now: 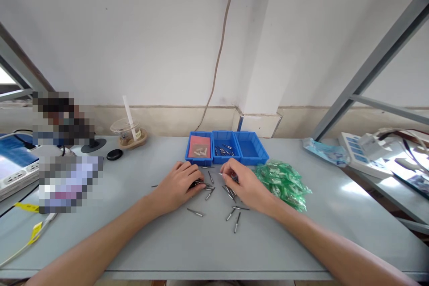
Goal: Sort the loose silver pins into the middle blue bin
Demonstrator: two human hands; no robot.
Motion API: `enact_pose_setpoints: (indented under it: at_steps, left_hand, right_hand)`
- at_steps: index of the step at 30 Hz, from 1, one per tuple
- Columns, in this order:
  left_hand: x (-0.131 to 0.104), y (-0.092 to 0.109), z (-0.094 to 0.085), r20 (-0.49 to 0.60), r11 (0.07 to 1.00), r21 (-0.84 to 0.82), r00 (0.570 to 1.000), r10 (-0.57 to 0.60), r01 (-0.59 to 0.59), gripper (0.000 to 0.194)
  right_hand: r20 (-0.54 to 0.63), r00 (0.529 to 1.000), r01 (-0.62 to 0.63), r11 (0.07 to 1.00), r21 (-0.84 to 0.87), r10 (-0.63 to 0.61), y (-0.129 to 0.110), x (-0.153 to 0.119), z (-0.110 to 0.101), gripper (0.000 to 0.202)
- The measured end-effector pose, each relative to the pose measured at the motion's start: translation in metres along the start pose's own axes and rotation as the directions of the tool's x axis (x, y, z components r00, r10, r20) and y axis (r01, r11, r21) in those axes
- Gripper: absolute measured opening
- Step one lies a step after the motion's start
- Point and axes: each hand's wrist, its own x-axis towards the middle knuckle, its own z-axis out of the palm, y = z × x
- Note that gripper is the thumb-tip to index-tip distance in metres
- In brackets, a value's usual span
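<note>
My left hand (181, 184) rests on the table with its fingers curled over a bunch of slim metal rods (197, 182), some of which stick out past the thumb. My right hand (243, 183) is closed in a pinch, and a small bright tip like a rod's end shows at its fingertips. More rods lie under that palm, partly hidden. Around both hands several loose rods (237, 222) are scattered, each with a thicker silver end and a thinner dark end. Another rod (195, 212) lies alone in front of my left hand.
Behind the hands stand three joined blue bins: the left bin (190, 161) holds a pink sheet and pale pieces, the middle bin (226, 159) rods. Green plastic packets (283, 183) are heaped at right. A power strip (362, 154) and blue wrapper (326, 153) lie beyond.
</note>
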Motion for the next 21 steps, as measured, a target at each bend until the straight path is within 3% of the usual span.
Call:
enact_pose_setpoints:
  at_steps: [3,6,15,21]
  left_hand:
    - [0.0001,-0.0002,-0.0003,-0.020,1.000,0.013,1.000,-0.016,0.016,0.022]
    - [0.0009,0.0014,-0.0028,-0.049,1.000,0.005,0.999,-0.020,0.020,0.021]
    - [0.0026,0.0035,-0.0083,-0.162,1.000,-0.030,0.987,-0.011,0.006,0.015]
    - [0.0028,0.0024,-0.0075,-0.219,0.999,-0.043,0.976,0.002,-0.012,0.013]
  right_hand:
    - [-0.061,0.995,-0.069,0.981,0.182,0.081,-0.0014,0.0012,-0.0014,0.017]
    - [-0.104,0.989,-0.076,0.968,0.240,0.103,-0.0005,0.0013,-0.0016,0.018]
    - [-0.175,0.981,-0.039,0.972,0.232,0.081,0.0045,0.0023,-0.0004,0.013]
    - [-0.166,0.978,-0.099,0.981,0.166,0.126,0.0052,0.0020,-0.0006,0.005]
